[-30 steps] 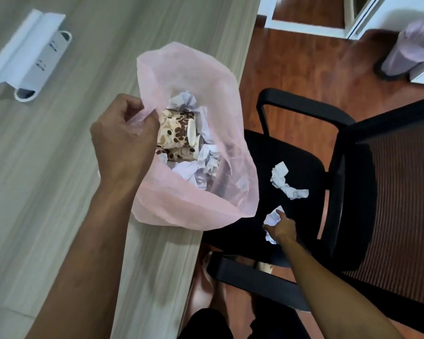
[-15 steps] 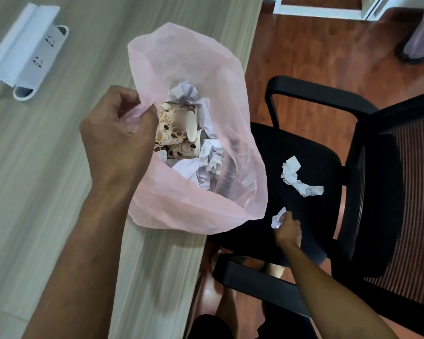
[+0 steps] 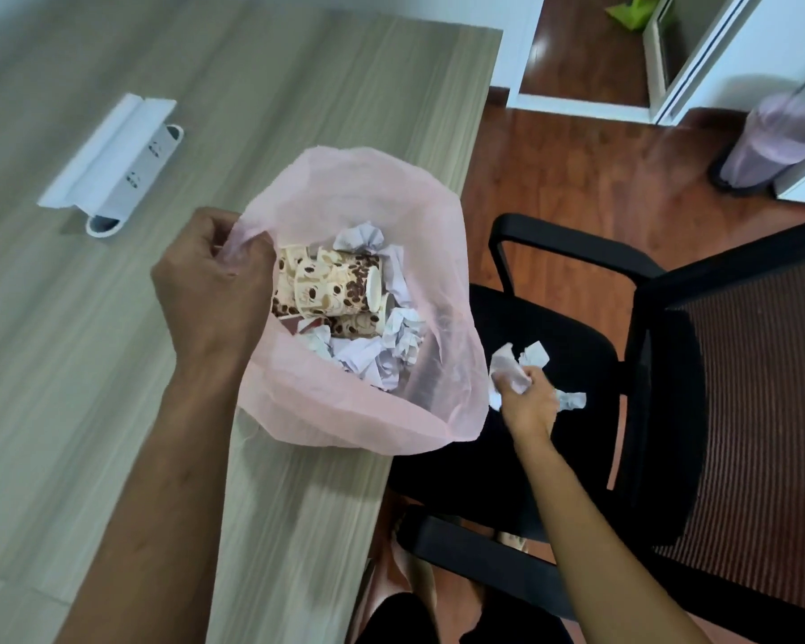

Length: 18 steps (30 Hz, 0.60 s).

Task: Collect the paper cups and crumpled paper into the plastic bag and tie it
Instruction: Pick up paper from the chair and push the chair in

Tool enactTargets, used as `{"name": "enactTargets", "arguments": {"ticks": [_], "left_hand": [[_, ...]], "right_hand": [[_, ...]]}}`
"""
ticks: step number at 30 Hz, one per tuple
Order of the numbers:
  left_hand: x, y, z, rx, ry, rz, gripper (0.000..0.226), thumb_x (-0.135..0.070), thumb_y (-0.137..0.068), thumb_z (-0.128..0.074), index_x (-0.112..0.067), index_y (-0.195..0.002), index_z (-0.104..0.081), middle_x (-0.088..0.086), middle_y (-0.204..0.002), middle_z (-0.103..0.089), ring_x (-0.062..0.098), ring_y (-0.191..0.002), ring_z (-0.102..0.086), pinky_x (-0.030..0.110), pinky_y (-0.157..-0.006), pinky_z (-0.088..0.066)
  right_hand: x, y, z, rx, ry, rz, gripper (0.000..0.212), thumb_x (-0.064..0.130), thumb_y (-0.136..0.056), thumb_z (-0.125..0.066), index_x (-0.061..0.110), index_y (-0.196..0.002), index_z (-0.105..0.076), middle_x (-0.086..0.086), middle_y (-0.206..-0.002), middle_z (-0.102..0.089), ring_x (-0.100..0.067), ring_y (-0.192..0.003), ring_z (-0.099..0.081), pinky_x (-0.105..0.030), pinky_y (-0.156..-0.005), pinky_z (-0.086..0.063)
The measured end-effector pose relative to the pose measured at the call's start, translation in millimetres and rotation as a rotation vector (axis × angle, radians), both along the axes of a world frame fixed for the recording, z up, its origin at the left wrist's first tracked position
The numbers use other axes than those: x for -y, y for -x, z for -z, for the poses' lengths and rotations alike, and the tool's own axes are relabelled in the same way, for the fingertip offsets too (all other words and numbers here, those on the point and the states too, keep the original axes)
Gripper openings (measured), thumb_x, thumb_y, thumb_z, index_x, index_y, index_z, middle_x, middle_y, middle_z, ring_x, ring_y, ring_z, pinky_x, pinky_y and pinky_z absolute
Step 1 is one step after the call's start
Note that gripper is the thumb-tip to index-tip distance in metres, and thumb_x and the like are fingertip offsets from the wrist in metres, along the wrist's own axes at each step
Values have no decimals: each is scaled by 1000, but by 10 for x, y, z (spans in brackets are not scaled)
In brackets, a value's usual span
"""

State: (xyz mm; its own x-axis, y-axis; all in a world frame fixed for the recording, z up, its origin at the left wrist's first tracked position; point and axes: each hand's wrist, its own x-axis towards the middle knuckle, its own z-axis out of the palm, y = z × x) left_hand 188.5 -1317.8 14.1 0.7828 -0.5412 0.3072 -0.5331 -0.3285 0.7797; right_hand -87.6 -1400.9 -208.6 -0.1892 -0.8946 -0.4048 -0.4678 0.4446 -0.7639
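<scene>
From the head view, my right hand [image 3: 526, 397] curls round a crumpled paper [image 3: 503, 364] over the chair seat [image 3: 572, 337]. The plastic bag [image 3: 345, 411], at the table's [image 3: 66, 364] right edge, gapes just to its left. My left hand [image 3: 210, 290] pinches the rim beside the paper cups [image 3: 331, 285].

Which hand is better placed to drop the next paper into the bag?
Right. The right hand already grips crumpled paper beside the pink bag, while the left hand pinches the rim, holding it open.
</scene>
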Motion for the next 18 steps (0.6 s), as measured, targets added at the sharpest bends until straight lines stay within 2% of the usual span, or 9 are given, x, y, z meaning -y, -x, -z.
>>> {"name": "enactTargets", "arguments": {"ticks": [3,6,8,10,12,14,16,18], "left_hand": [[-44,-74,-95,-31,-9,-54,6,-19,-78,-63,-21,-83,-65,-13,-73,-61,6,-66,-56,12,-61,-40],[-55,-104,-193,-72,-18,-83,10,-16,-78,-63,-23,-85,-65,-9,-79,-64,12,-73,-58,19,-64,-43],[-50,-115,-242,-86,-19,-84,11,-15,-78,-63,-23,-86,-65,-9,-80,-63,12,-73,-57,22,-68,-43],[-36,-123,-258,-91,-21,-75,10,-16,-79,-63,-21,-87,-66,-9,-79,-63,12,-72,-57,23,-68,-43],[-12,-121,-255,-106,-17,-65,10,-16,-78,-63,-20,-86,-66,-10,-76,-63,12,-70,-57,23,-66,-42],[11,-105,-254,-116,-16,-57,9,-17,-78,-63,-20,-85,-66,-12,-73,-61,11,-68,-55,22,-65,-41],[34,-87,-252,-124,-12,-44,7,-17,-78,-63,-20,-84,-65,-12,-71,-61,12,-68,-55,23,-65,-41],[64,-75,-245,-124,-8,-26,7,-18,-77,-64,-19,-83,-65,-10,-73,-62,15,-70,-57,25,-66,-43]], "right_hand": [[201,-167,-727,102,228,37,23,34,-80,-74,16,-79,-60,2,-73,-60,-17,-68,-57,-26,-61,-42],[242,-338,-1476,290,410,11,31,39,-77,-79,15,-74,-61,1,-65,-56,-11,-57,-48,-27,-56,-41],[179,-511,-1871,393,476,-137,25,34,-78,-81,18,-72,-63,4,-65,-59,-10,-57,-48,-27,-54,-40],[80,-778,-2085,355,471,-368,14,30,-78,-80,24,-80,-67,8,-70,-64,-3,-54,-50,-18,-49,-40],[-14,-1072,-2162,289,395,-584,22,24,-77,-81,24,-96,-70,11,-81,-67,6,-54,-54,-10,-49,-41],[-93,-1312,-2153,254,299,-861,50,18,-74,-84,23,-120,-65,10,-109,-67,5,-76,-61,-8,-62,-46],[-142,-1431,-2107,128,267,-1098,74,18,-74,-82,28,-139,-50,10,-136,-56,-8,-110,-58,-17,-86,-49],[-154,-1391,-2093,131,278,-1087,68,16,-79,-75,30,-140,-49,10,-140,-53,-12,-119,-54,-25,-94,-49]]}}
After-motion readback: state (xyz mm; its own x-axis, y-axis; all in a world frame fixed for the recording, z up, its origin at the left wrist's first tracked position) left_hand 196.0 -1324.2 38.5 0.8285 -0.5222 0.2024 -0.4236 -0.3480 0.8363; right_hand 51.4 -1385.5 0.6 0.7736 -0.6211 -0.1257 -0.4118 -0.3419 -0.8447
